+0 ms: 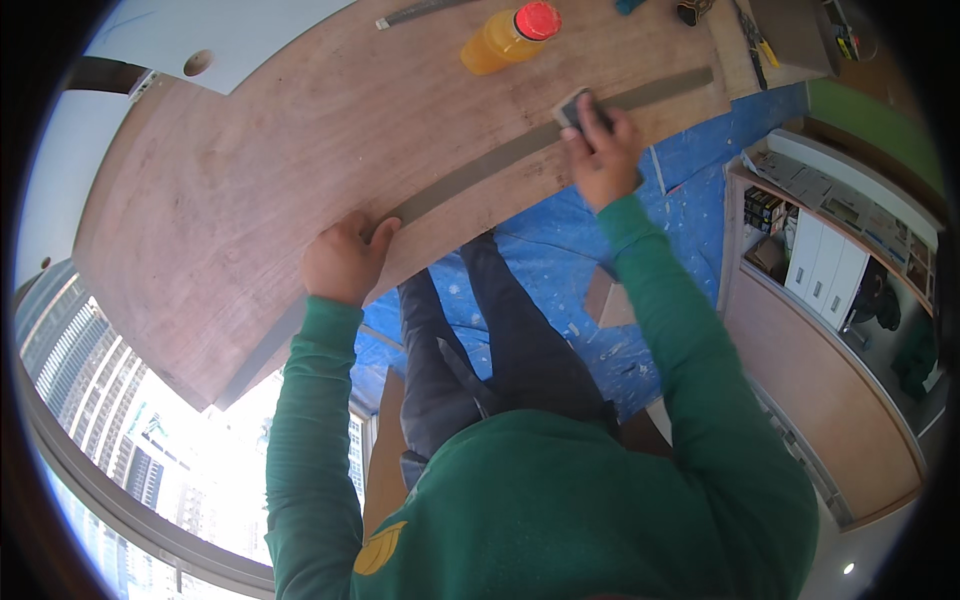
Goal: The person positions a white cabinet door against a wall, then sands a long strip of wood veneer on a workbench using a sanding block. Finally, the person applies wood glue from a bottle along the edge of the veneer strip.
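Observation:
A long, narrow grey-brown strip [480, 176] lies along the near side of a wooden board [260, 180]. My left hand [345, 258] rests on the strip with fingers curled and thumb against it, gripping it near its middle. Further right, my right hand [606, 155] holds a small block [575, 108] with a dark face and a pale edge, which looks like a sanding block. That block sits on the strip, and the hand is slightly blurred. Beyond the strip is a clear bottle [497, 45] of yellow-orange liquid with a red cap.
A grey bar [425, 11] lies at the far edge. Tools with a yellow handle [767, 52] lie far right. Blue sheeting [540, 255] covers the floor, with a cardboard piece [612, 302] on it. Windows are at left, a cabinet [820, 270] at right.

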The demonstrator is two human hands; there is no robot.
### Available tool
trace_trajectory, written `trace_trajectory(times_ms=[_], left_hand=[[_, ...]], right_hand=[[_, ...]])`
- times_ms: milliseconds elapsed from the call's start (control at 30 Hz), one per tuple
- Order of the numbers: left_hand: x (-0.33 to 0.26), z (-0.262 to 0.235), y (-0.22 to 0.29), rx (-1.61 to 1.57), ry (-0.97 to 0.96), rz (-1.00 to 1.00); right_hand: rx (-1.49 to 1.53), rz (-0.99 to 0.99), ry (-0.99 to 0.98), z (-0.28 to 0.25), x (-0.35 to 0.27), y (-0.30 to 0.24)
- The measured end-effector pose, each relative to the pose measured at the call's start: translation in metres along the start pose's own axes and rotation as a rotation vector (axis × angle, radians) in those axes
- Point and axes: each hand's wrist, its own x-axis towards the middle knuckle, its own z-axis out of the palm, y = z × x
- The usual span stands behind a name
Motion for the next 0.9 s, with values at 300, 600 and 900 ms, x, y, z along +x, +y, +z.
trace_trajectory(times_ms=[300, 600, 900], left_hand=[[-0.003, 0.003, -0.002, -0.024, -0.002, -0.019], [-0.001, 0.007, -0.002, -0.098, 0.031, 0.010], [0.001, 0.012, -0.001, -0.072, 0.093, 0.061]], right_hand=[[0.060, -0.065, -0.061, 0.008, -0.018, -0.051], [0.175, -0.191, -0.130, 0.024, -0.060, -0.133], [-0.155, 0.280, 0.173, -0.022, 0.071, 0.133]])
